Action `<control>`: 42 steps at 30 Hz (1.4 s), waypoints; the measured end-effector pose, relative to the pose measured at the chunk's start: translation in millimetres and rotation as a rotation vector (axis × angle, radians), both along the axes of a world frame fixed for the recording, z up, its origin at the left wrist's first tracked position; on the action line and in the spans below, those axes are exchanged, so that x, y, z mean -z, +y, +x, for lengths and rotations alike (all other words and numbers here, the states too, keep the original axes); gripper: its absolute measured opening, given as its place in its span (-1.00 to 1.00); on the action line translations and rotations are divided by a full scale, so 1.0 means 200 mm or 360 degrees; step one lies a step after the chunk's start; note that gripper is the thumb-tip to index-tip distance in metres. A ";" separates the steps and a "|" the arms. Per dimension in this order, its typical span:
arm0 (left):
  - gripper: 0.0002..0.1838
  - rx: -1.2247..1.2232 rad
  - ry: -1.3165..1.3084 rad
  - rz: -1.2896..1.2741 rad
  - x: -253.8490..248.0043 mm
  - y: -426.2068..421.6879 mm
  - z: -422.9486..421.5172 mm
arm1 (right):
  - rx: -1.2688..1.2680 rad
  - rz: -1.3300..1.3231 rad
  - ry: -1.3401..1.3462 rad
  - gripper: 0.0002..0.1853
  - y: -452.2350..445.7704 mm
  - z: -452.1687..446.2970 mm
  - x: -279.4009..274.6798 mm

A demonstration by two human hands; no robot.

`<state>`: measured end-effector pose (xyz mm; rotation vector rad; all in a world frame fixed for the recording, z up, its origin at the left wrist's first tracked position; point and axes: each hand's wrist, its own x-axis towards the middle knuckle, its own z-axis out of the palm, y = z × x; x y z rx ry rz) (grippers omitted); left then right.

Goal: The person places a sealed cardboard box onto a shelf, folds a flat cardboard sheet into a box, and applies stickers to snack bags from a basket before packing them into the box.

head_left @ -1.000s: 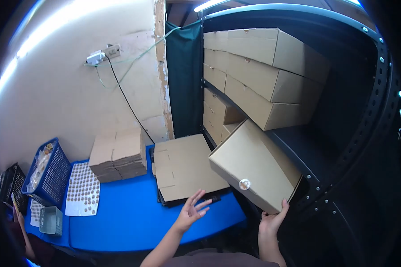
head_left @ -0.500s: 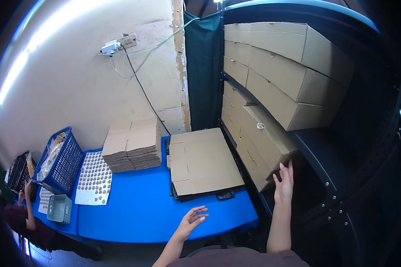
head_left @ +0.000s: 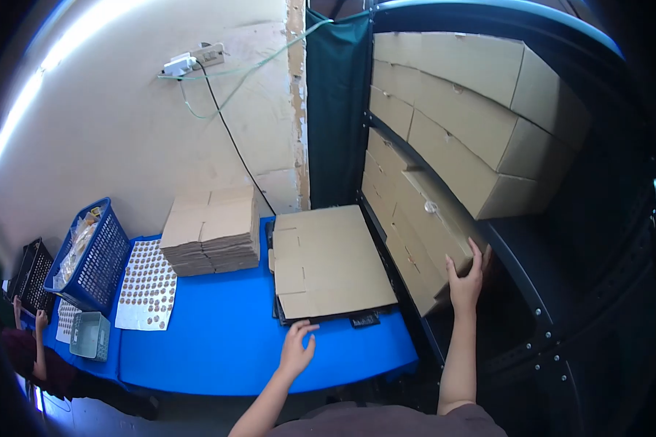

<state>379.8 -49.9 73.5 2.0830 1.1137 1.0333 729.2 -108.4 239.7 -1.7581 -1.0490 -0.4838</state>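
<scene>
My right hand (head_left: pixel 466 282) is at the near end of a closed cardboard box (head_left: pixel 439 231) on the lower shelf. Its thumb and fingers are apart, resting against the box corner without wrapping round it. My left hand (head_left: pixel 297 349) hangs over the table by the near edge of a flat cardboard sheet (head_left: pixel 335 262). Its fingers are loosely bent and apart, with nothing in them. The sheet shows cut slots and lies on black plastic (head_left: pixel 366 320).
A tied stack of folded cardboard (head_left: pixel 210 229) stands on the blue table (head_left: pixel 219 335). Left of it are a sheet of round stickers (head_left: pixel 147 284), a blue basket (head_left: pixel 98 255) and a small grey-green bin (head_left: pixel 90 336). More boxes (head_left: pixel 474 124) fill the black rack (head_left: pixel 521 269). A co-worker (head_left: pixel 44 364) stands far left.
My left hand has moved up and left, towards the cardboard sheet's near edge. My right hand has shifted slightly up against the box end. The view has turned a little.
</scene>
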 end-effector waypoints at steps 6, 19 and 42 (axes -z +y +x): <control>-0.54 -0.0093 0.0557 -0.0048 0.20 0.20 0.04 | 0.0156 0.0117 -0.0199 -0.46 0.08 0.02 0.00; -0.51 -0.0325 0.1130 0.0418 0.43 0.32 0.12 | 0.0061 0.0052 -0.0148 -0.29 0.04 -0.03 0.02; -0.78 -0.0738 -0.0017 0.0637 -0.02 0.18 -0.22 | -0.0991 -0.0888 0.1979 -0.32 -0.22 -0.43 1.51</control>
